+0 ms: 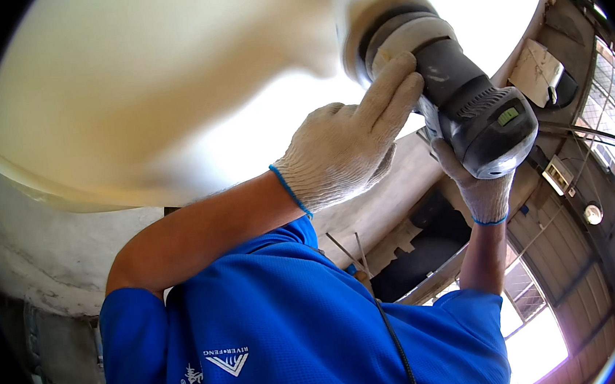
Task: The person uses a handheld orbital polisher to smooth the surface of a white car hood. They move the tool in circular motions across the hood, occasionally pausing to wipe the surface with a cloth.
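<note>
A black electric sander point(451, 77) with a tan ring near its head rests head-first against a large, glossy cream-white curved shell point(166, 80). My right hand point(484, 190), in a white knit glove, is wrapped around the sander's rear body, partly hidden behind it. My left hand point(347, 144), gloved the same way with a blue cuff edge, reaches across from the left. Its index and middle fingers are stretched out and touch the side of the sander by the ring; the other fingers are bent underneath. The sander's pad face is hidden against the shell.
A black cord point(396, 345) runs down the front of my blue shirt point(289, 318). Below the shell at left is a dull whitish curved surface point(56, 243). Beams, bright windows point(536, 333) and a round lamp point(593, 214) lie beyond at right.
</note>
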